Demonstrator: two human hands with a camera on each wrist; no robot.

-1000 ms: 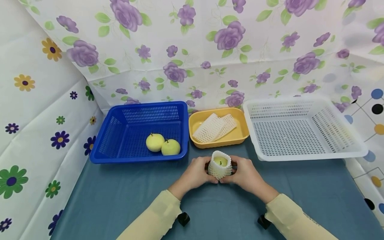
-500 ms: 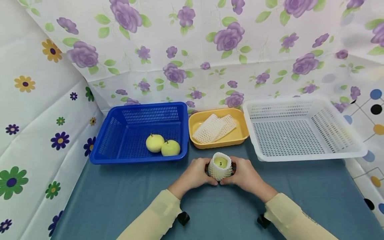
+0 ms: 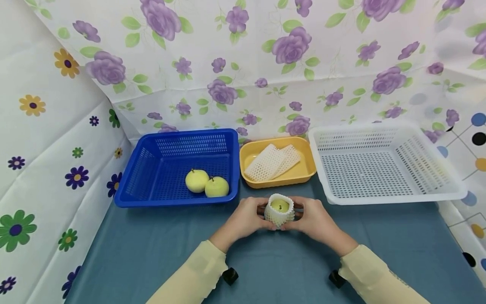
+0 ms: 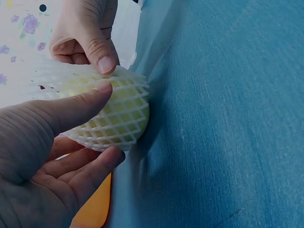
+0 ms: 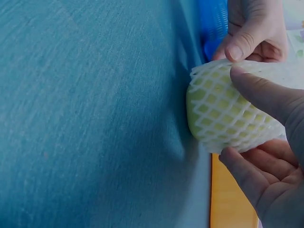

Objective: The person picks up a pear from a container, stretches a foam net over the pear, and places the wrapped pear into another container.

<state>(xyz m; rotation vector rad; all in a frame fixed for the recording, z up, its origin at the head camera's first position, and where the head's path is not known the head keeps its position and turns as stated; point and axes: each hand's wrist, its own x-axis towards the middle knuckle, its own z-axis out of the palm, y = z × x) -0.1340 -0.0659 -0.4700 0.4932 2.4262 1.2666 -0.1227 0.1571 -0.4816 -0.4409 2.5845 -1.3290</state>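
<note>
A yellow-green pear [image 3: 280, 205] stands upright in the middle of the table, wrapped in a white foam net sleeve [image 4: 121, 111]. Its stem end shows through the sleeve's open top, and in the wrist views the bare bottom of the fruit pokes out of the mesh. My left hand [image 3: 248, 217] holds the netted pear from the left, thumb on the near side and fingers around the far side. From the right, my right hand [image 3: 313, 217] grips it the same way. Both thumbs press on the mesh close together.
At the back left a blue basket [image 3: 152, 202] holds two more pears [image 3: 196, 180]. A yellow tray [image 3: 279, 182] with white foam net sleeves [image 3: 265, 162] stands behind the hands. The white basket [image 3: 395, 198] is at the back right, against the flowered cloth.
The fingers of both hands have shifted slightly around the sleeve, their wrists a little further apart. The sleeve's top rim sits slightly lower around the pear than a second ago.
</note>
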